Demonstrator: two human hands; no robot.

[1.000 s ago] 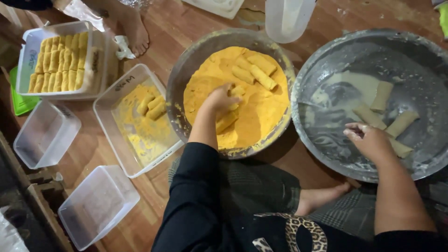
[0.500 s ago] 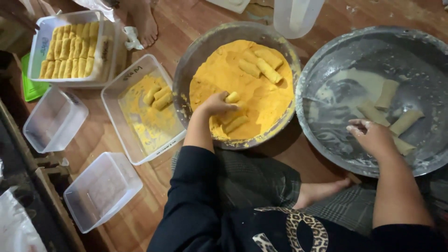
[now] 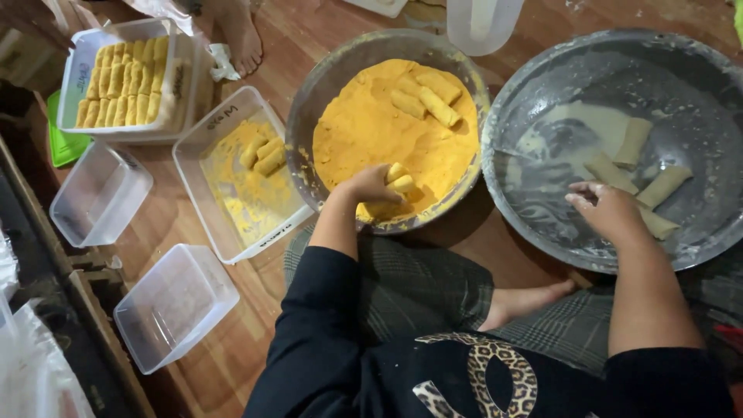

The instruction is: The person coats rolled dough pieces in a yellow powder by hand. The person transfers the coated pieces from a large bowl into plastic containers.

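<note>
Crumb-coated rolls [image 3: 401, 179] are gripped by the left hand [image 3: 370, 186] at the 6 o'clock edge of a metal bowl of yellow breadcrumbs [image 3: 371, 128]; the fingers are curled closed around them. Three more coated rolls [image 3: 427, 98] lie on the crumbs at about 1 o'clock in that bowl. At 3 o'clock from it, touching its rim, stands a wide grey metal basin [image 3: 681, 85] smeared with pale batter. The right hand [image 3: 611, 213] is held over the basin's 6 o'clock part, fingers loosely bent and wet with batter, gripping nothing; uncoated rolls [image 3: 635, 166] lie just beside it. At 9 o'clock from the crumb bowl, a clear plastic tray [image 3: 224, 209] holds a few coated rolls [image 3: 265, 155]. A fuller tray of coated rolls [image 3: 124, 81] is seen at 10 o'clock, and two clear tubs [image 3: 97, 193] at 8 o'clock.
</note>
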